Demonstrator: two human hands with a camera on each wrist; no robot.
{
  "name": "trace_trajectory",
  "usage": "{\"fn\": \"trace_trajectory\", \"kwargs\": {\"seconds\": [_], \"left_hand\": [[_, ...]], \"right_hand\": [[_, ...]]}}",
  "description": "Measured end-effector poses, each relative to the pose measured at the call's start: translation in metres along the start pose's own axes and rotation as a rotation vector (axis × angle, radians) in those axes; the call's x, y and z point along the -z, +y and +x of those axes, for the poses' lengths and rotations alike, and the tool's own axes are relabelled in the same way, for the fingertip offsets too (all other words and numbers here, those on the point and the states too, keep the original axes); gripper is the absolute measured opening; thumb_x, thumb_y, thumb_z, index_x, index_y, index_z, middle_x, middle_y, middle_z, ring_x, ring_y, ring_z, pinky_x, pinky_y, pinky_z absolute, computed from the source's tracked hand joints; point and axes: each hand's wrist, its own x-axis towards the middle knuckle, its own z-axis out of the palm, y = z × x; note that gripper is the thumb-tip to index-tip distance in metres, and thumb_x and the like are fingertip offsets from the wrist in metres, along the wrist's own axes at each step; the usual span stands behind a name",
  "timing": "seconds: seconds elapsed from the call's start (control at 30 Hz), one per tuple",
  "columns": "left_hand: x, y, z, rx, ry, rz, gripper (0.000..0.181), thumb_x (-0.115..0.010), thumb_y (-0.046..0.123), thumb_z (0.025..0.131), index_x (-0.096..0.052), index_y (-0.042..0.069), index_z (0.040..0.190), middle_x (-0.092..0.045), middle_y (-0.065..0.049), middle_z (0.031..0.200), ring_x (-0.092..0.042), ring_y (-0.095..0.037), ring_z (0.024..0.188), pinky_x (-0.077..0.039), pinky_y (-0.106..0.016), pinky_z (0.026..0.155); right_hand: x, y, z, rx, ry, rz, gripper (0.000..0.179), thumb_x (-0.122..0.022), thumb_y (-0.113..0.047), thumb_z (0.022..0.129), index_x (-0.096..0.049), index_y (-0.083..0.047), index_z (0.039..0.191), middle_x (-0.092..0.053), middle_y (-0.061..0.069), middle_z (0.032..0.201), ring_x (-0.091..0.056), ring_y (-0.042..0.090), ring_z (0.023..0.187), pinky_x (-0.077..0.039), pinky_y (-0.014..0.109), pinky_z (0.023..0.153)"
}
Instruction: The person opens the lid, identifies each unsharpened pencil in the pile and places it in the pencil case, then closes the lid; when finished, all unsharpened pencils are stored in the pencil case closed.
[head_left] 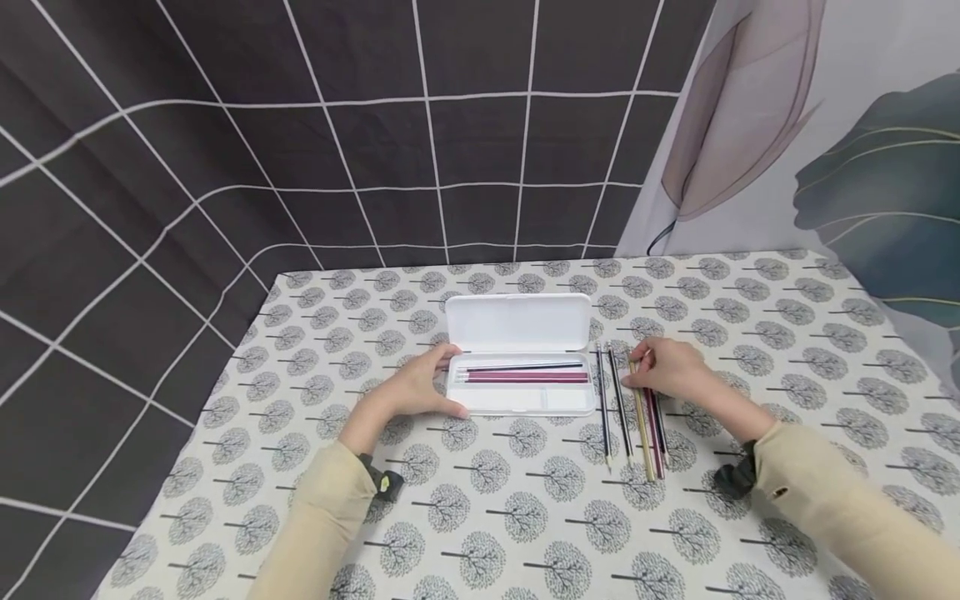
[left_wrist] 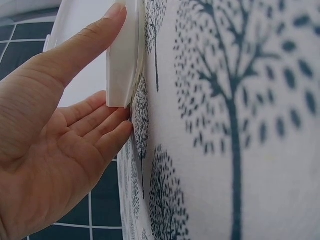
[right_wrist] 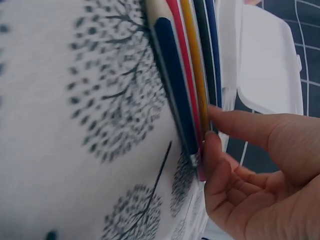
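Observation:
A white pencil case (head_left: pixel 495 411) lies open, its lid (head_left: pixel 517 321) tipped back. Inside are dark pencils (head_left: pixel 525 367) and red pencils (head_left: pixel 525 378). My left hand (head_left: pixel 416 385) spans the case's left end and holds it, thumb at the near corner, fingers at the far one. To the right of the case, my right hand (head_left: pixel 671 368) pinches the upper end of a yellow pencil (right_wrist: pixel 192 45) between thumb and index finger. Beside it lie a red pencil (head_left: pixel 657 437) and a dark blue pencil (right_wrist: pixel 175 85). Two dark pencils (head_left: pixel 604 408) lie nearer the case.
A cloth with a tree print (head_left: pixel 487 533) covers the table. Behind it hangs a dark curtain with white grid lines (head_left: pixel 480 142), and a pale leaf-patterned curtain (head_left: pixel 750 125) is at the back right. Both wrists wear dark straps (head_left: pixel 738 475).

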Motion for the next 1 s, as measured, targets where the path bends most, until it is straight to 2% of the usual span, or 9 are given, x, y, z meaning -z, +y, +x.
{"fn": "trace_trajectory", "kwargs": {"seconds": [0.2, 0.4, 0.57, 0.63, 0.8, 0.9, 1.0], "left_hand": [[-0.001, -0.001, 0.001, 0.004, 0.0, 0.005, 0.094, -0.089, 0.035, 0.055, -0.04, 0.015, 0.133, -0.047, -0.011, 0.139, -0.043, -0.028, 0.129, -0.028, -0.045, 0.111], [-0.001, -0.001, 0.002, 0.003, 0.005, 0.015, 0.095, -0.089, 0.036, 0.055, -0.04, 0.016, 0.134, -0.047, -0.011, 0.139, -0.043, -0.028, 0.129, -0.028, -0.046, 0.111], [0.0, -0.002, 0.001, -0.005, 0.015, 0.01, 0.095, -0.089, 0.036, 0.055, -0.04, 0.015, 0.134, -0.047, -0.012, 0.138, -0.044, -0.028, 0.128, -0.029, -0.045, 0.111], [0.0, -0.003, 0.001, -0.004, 0.014, 0.01, 0.095, -0.089, 0.036, 0.055, -0.04, 0.015, 0.134, -0.047, -0.011, 0.138, -0.044, -0.028, 0.128, -0.029, -0.044, 0.111], [-0.001, -0.002, 0.001, 0.002, 0.003, 0.011, 0.096, -0.089, 0.036, 0.055, -0.039, 0.014, 0.134, -0.046, -0.012, 0.139, -0.044, -0.027, 0.128, -0.029, -0.044, 0.111], [-0.001, -0.002, 0.001, 0.005, 0.004, 0.014, 0.096, -0.089, 0.035, 0.055, -0.039, 0.014, 0.135, -0.046, -0.012, 0.139, -0.043, -0.028, 0.129, -0.028, -0.044, 0.111], [-0.001, -0.002, 0.001, 0.007, 0.006, 0.023, 0.096, -0.088, 0.036, 0.056, -0.039, 0.014, 0.135, -0.047, -0.011, 0.139, -0.043, -0.027, 0.129, -0.028, -0.044, 0.111]], "right_hand": [[-0.003, -0.004, 0.005, -0.046, -0.005, -0.018, 0.038, -0.073, -0.017, 0.076, -0.056, 0.005, 0.102, -0.061, 0.002, 0.069, -0.055, 0.015, 0.054, -0.046, 0.028, 0.049], [-0.001, -0.009, 0.007, -0.107, -0.006, -0.036, 0.042, -0.072, -0.018, 0.074, -0.057, 0.006, 0.106, -0.065, 0.001, 0.063, -0.058, 0.015, 0.053, -0.046, 0.028, 0.049], [-0.003, -0.014, 0.008, -0.112, 0.049, -0.142, 0.048, -0.07, -0.023, 0.071, -0.059, 0.004, 0.108, -0.067, 0.012, 0.078, -0.054, 0.019, 0.056, -0.042, 0.028, 0.047], [-0.003, -0.016, 0.008, -0.115, 0.052, -0.148, 0.05, -0.071, -0.026, 0.071, -0.059, 0.004, 0.109, -0.067, 0.015, 0.085, -0.055, 0.019, 0.058, -0.043, 0.029, 0.048], [0.008, -0.025, 0.01, -0.103, 0.027, -0.006, 0.055, -0.067, -0.027, 0.079, -0.052, 0.009, 0.119, -0.069, 0.012, 0.082, -0.06, 0.019, 0.062, -0.047, 0.028, 0.054], [0.02, -0.034, 0.013, -0.071, 0.083, 0.103, 0.052, -0.063, -0.024, 0.083, -0.05, 0.009, 0.121, -0.068, 0.012, 0.086, -0.061, 0.021, 0.069, -0.048, 0.024, 0.056], [0.027, -0.044, 0.018, -0.042, 0.182, 0.217, 0.047, -0.061, -0.022, 0.085, -0.051, 0.003, 0.123, -0.067, 0.014, 0.094, -0.058, 0.016, 0.07, -0.046, 0.021, 0.053]]}}
